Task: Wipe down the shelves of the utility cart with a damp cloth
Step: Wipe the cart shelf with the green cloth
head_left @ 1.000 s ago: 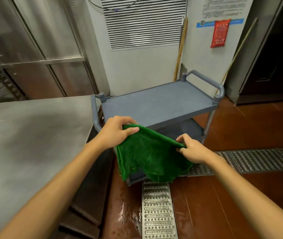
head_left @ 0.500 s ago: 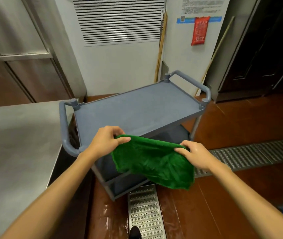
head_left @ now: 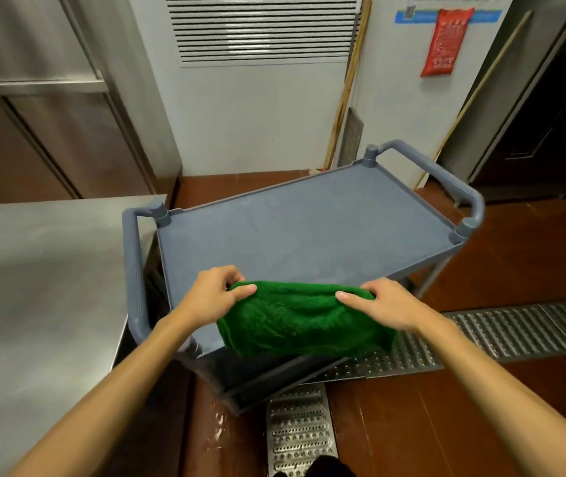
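Head view. Red-brown tiled floor [head_left: 481,407] with a perforated metal drain grate [head_left: 502,333] running across it; a white wall with a louvred vent [head_left: 261,29] stands at 12 o'clock, a red notice [head_left: 445,41] at 1 o'clock, and wooden poles [head_left: 347,84] lean against the wall. A steel counter [head_left: 33,287] fills the 9 o'clock side, just beside the cart.

Grey-blue cart [head_left: 309,228] at centre — top shelf bare, handle loops at both ends, a lower shelf partly visible beneath at 6 o'clock.

Green cloth [head_left: 302,321] hangs over the near edge of the top shelf, draped down toward the lower shelf.

Left hand [head_left: 214,294] pinches the cloth's upper left corner, thumb on top. Right hand [head_left: 383,302] pinches the upper right corner likewise. The hands are apart, the cloth stretched between them — whether it touches the shelf surface cannot be told.
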Motion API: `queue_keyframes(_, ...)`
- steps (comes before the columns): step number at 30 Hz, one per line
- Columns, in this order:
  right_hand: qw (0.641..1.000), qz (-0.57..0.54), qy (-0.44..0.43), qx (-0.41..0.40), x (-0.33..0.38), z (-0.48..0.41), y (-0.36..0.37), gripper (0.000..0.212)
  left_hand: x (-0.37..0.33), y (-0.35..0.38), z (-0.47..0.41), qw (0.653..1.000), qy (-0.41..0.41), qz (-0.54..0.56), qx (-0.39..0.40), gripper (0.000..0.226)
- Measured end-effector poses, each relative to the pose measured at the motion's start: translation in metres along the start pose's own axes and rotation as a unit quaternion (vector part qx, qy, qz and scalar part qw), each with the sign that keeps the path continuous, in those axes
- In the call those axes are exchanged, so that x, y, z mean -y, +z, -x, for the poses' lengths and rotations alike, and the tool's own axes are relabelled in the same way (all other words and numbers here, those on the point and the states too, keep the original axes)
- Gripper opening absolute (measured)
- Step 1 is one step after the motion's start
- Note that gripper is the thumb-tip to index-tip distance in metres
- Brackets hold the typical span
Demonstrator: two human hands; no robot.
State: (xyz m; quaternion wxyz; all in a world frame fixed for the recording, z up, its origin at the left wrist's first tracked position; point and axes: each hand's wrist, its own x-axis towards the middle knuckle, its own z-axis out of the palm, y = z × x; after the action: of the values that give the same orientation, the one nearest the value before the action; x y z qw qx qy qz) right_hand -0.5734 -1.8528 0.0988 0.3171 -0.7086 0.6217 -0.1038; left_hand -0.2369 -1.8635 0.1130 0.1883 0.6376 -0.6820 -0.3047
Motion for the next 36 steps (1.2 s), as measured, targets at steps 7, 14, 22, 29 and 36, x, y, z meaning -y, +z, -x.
queue_keyframes(7, 0.999, 0.035, -0.014, 0.034, 0.018, -0.09, 0.024, 0.073, 0.047, -0.003, -0.033, 0.994, -0.099, 0.016, -0.03, 0.03)
queue_keyframes(14, 0.994, 0.057, -0.02, 0.092, 0.014, -0.192, 0.03, 0.063, 0.07, 0.015, -0.086, 0.982, -0.179, 0.006, -0.051, 0.027)
queue_keyframes(22, 0.981, 0.098, -0.053, 0.157, -0.002, -0.269, 0.054, 0.036, 0.092, 0.043, -0.127, 0.958, -0.27, -0.032, -0.088, 0.032)
queue_keyframes(29, 0.955, 0.158, -0.243, 0.056, 0.017, -0.257, 0.085, 0.051, 0.111, 0.069, -0.107, 0.96, -0.227, -0.098, -0.13, 0.035)
queue_keyframes(36, 0.893, 0.226, -0.365, 0.135, 0.063, -0.212, 0.172, 0.067, 0.113, 0.115, -0.068, 0.951, -0.237, -0.116, -0.162, 0.062)
